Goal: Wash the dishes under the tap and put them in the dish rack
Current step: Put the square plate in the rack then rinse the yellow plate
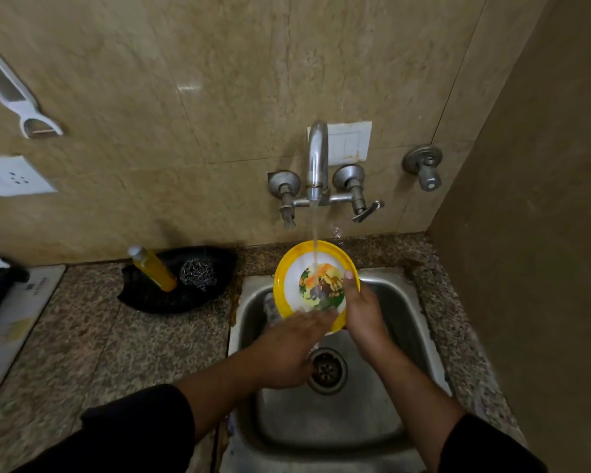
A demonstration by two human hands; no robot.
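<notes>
- Where the granite counter (133, 343) reached its left edge, a flat white appliance (17, 319) carried small print too blurred to read. On the wall above it were a white socket plate (14, 177) and a white hanging utensil (24, 110).
- At the counter's back edge a black tray (144, 298) held a tilted yellow bottle (154, 268), with no readable label, and a steel scrubber (198, 274) just beside it.
- Beige stone-look tiles covered the walls, and a steel sink (338, 421) was set into the counter.
- The left hand (287, 346) lay with straight, relaxed fingers flat on the plate's lower face, blurred.
- The yellow-rimmed plate (316, 285), printed with an animal picture and no words, was tilted over the sink's back edge under water running from the tap (317, 158).
- The right hand (362, 312) grasped the plate's right rim, thumb on its face.
- A white switch plate (350, 141) sat behind the tap, and a separate valve (423, 165) sat near the room's right corner.
</notes>
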